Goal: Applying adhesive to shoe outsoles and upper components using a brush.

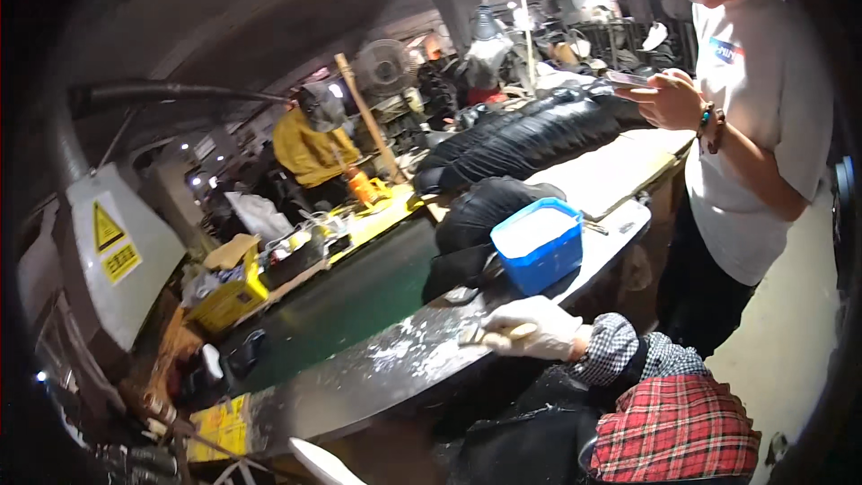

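My right hand (532, 327), in a white glove, is closed around a brush with a pale wooden handle (521, 330). Its bristle end (471, 335) is at the dark ledge (359, 386) of the bench, beside white smears (415, 348). Just beyond the hand stands a blue tub (540, 271) holding a white substance (537, 230). My right arm comes in with a red plaid sleeve (678, 431) and a checked cuff. My left hand does not show. At the lower edge a white pointed piece (321, 462) sticks up; what it is I cannot make out.
A green belt (350, 280) runs behind the ledge. Black bundles (539, 136) and a dark cloth heap (489, 216) lie beyond. On the left are a yellow box (232, 298) and a grey guard (121, 256). At right a person (754, 126) stands holding a phone (630, 80).
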Demonstrator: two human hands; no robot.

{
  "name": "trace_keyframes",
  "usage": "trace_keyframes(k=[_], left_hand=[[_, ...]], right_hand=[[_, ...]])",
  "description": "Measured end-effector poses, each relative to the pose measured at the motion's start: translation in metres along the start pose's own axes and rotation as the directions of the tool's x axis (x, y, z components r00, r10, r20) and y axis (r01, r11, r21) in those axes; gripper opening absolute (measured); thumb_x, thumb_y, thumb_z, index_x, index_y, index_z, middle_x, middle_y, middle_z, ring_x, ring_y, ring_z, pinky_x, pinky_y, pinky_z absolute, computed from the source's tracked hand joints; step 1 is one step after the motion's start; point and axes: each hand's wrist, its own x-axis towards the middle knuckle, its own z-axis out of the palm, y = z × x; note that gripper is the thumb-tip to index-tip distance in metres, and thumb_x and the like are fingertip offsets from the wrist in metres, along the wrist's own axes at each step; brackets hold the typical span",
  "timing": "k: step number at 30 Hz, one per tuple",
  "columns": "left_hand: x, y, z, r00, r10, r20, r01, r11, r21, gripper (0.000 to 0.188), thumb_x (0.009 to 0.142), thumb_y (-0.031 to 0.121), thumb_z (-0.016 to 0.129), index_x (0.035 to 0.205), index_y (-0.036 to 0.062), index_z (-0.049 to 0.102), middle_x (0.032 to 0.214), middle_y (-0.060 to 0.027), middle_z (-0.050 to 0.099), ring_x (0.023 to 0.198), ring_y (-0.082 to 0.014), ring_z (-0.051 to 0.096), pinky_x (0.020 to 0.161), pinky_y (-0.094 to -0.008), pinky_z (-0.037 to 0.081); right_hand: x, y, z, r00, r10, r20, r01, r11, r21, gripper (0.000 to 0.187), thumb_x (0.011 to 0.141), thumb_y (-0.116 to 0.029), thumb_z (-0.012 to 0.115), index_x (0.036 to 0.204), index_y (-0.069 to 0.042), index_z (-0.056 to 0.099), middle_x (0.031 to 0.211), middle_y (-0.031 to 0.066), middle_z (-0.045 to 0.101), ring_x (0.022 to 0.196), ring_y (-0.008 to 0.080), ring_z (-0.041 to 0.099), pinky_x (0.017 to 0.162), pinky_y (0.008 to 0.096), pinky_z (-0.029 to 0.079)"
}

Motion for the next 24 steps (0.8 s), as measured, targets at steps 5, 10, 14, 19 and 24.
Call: trace_keyframes(k=[5,10,14,19,24], left_hand=[[0.068,-0.029,0.066,0.992,0.011,0.126,-0.022,0.996,0.087,0.079,0.080,0.038,0.072,0.147,0.0175,0.035,0.138,-0.0207,0.050,0.124,-0.0387,0.047,0.101,-0.0599,0.033],[0.156,-0.102,0.112,0.876,-0.268,0.400,0.117,0.924,0.363,0.084,0.086,0.049,0.063,0.144,-0.0056,0.035,0.131,-0.0247,0.052,0.119,-0.0393,0.054,0.106,-0.0602,0.040],[0.163,-0.128,0.103,0.911,-0.389,0.136,0.309,0.864,0.399,0.086,0.084,0.044,0.065,0.144,-0.0083,0.031,0.128,-0.0276,0.052,0.114,-0.0428,0.056,0.106,-0.0626,0.039],[0.158,-0.132,0.076,0.951,-0.310,-0.014,0.275,0.823,0.496,0.082,0.089,0.057,0.056,0.139,-0.0052,0.040,0.120,-0.0266,0.057,0.105,-0.0413,0.061,0.093,-0.0585,0.051],[0.116,-0.108,0.039,0.778,-0.449,-0.440,0.580,0.783,0.226,0.092,0.079,0.087,0.039,0.108,0.0030,0.060,0.080,-0.0174,0.066,0.061,-0.0330,0.064,0.049,-0.0421,0.052]], right_hand=[[-0.003,0.053,-0.073,0.876,0.100,-0.472,-0.050,0.992,0.118,0.025,0.092,-0.016,0.070,0.110,-0.001,0.067,0.093,0.0064,0.070,0.087,0.0136,0.066,0.076,0.0277,0.053],[0.009,0.099,-0.117,0.776,0.247,-0.580,-0.191,0.969,0.158,0.021,0.096,-0.014,0.061,0.106,0.004,0.065,0.085,0.0071,0.068,0.077,0.0109,0.063,0.069,0.0241,0.052],[0.043,0.150,-0.108,0.864,0.255,-0.434,-0.282,0.959,0.002,0.022,0.094,-0.026,0.064,0.100,-0.005,0.068,0.091,0.0100,0.068,0.077,0.0215,0.066,0.069,0.0324,0.052],[0.044,0.185,-0.103,0.918,0.313,-0.245,-0.365,0.906,-0.213,0.023,0.091,-0.027,0.068,0.103,-0.007,0.066,0.088,0.0104,0.068,0.078,0.0240,0.066,0.070,0.0331,0.053],[0.022,0.139,-0.119,0.882,0.286,-0.376,-0.301,0.953,0.019,0.013,0.091,-0.010,0.067,0.097,0.001,0.068,0.081,0.0066,0.065,0.073,0.0118,0.060,0.066,0.0259,0.049]])
